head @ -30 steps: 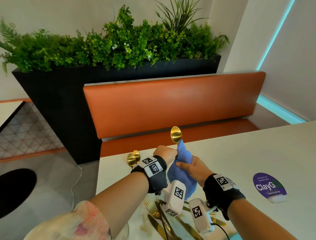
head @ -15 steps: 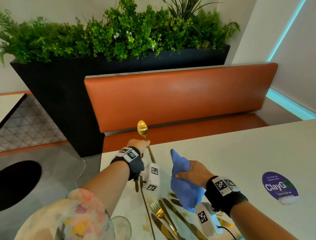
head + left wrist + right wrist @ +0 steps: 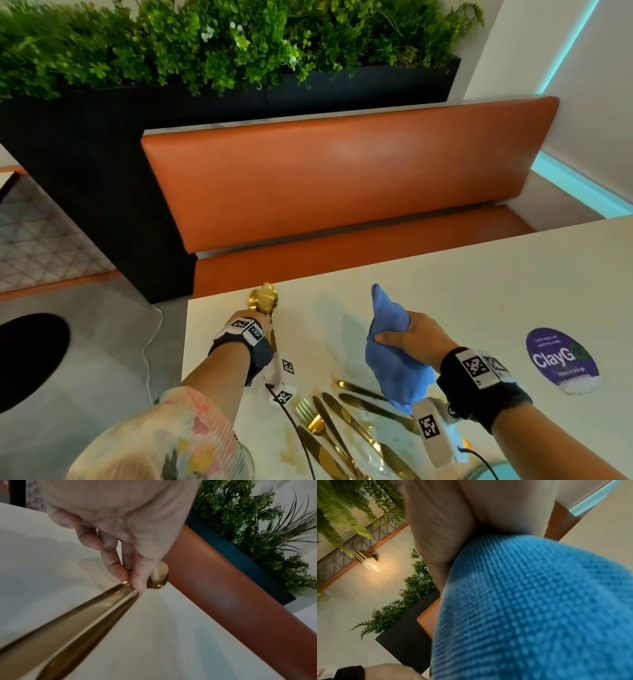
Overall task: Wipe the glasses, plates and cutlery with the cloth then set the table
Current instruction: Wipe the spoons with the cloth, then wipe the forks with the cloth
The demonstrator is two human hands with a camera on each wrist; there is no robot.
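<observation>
My left hand (image 3: pixel 255 317) pinches a gold spoon (image 3: pixel 268 297) by the neck, low over the far left corner of the white table (image 3: pixel 479 291). In the left wrist view the fingertips (image 3: pixel 120 573) close on the spoon's neck, its bowl (image 3: pixel 158 576) lies beyond them, and gold handles (image 3: pixel 82 616) run side by side toward the camera. A second gold spoon bowl (image 3: pixel 254 300) shows just beside the held one. My right hand (image 3: pixel 411 337) grips a bunched blue cloth (image 3: pixel 390 363), which fills the right wrist view (image 3: pixel 530 608). Gold knives and a fork (image 3: pixel 342 421) lie heaped near me.
An orange bench (image 3: pixel 342 178) runs along the table's far side, with a black planter of greenery (image 3: pixel 239 51) behind it. A purple ClayGo sticker (image 3: pixel 561 359) is on the table at right. A teal rim (image 3: pixel 493 471) shows at the bottom edge. Floor drops off left of the table.
The spoon has come out of the cloth. My left hand carried it left and down to the table's far left corner by the other spoon. My right hand kept the cloth.
</observation>
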